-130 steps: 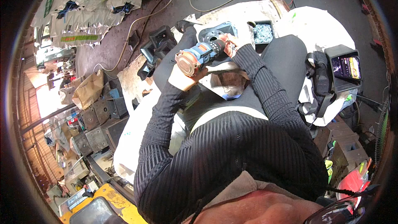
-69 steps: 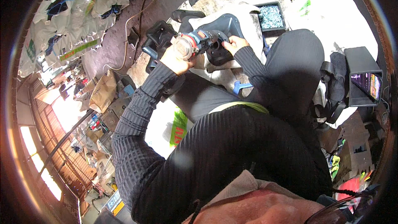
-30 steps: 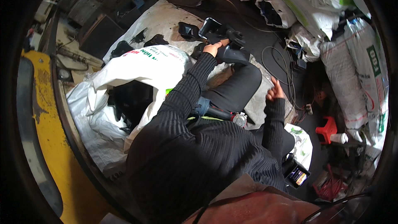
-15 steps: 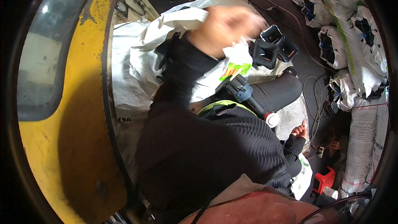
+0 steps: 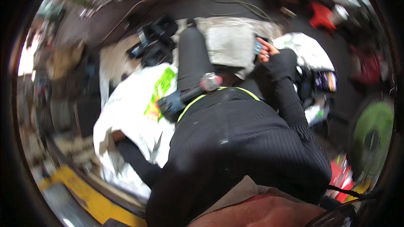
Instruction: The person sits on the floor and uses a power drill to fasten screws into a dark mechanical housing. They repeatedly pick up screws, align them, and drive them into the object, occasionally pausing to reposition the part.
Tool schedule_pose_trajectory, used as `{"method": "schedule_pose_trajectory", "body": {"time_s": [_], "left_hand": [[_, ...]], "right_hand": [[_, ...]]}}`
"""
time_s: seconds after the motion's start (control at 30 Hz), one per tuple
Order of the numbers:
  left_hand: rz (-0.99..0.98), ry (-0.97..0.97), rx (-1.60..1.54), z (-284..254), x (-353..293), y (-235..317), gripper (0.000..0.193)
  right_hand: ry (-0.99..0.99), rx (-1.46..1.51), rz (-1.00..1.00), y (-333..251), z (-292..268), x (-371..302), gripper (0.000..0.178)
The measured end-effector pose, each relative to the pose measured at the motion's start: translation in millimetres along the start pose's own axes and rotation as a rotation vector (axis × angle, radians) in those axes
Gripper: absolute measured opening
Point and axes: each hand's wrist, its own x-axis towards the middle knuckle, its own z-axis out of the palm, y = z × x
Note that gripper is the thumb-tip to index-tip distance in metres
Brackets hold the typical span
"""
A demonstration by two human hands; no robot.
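A large white plastic sack with a green and orange print lies at my left side. My left hand reaches into its folds; only the wrist area shows and the fingers are hidden. Out to the right, my right hand closes on a small dark piece with a bluish face, blurred and hard to make out. Several black square-mouthed parts lie beyond the sack, next to my outstretched leg. Across my lap rests a dark tool-like object with a red and white round end.
A pale sheet lies under my leg. Beside my right arm are a white bag and a lit phone-like screen. A red object and cables are on the dark floor. A green round fan stands right; yellow machinery stands lower left.
The view has swung to the right, blurring the surroundings. My left hand has dropped from its raised place over the sack into the folds. A small dark piece now shows in my right hand.
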Motion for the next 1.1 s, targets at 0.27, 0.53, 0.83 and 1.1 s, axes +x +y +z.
{"method": "schedule_pose_trajectory", "body": {"time_s": [0.27, 0.53, 0.83, 1.1], "left_hand": [[0.245, 0.099, 0.131, -117, -87, 110, 0.029], [0.988, 0.437, 0.231, -153, 40, 241, 0.031], [0.526, -0.612, -0.693, 116, 329, 388, 0.024], [0.152, -0.846, -0.920, 352, 356, 341, 0.041]], "right_hand": [[0.103, -0.157, -0.054, 11, -20, -69, 0.030], [0.111, -0.269, -0.376, 3, -56, -118, 0.031], [0.813, -0.471, -0.314, -4, -193, -283, 0.023], [1.212, -1.091, 0.306, 128, -289, -316, 0.037]]}}
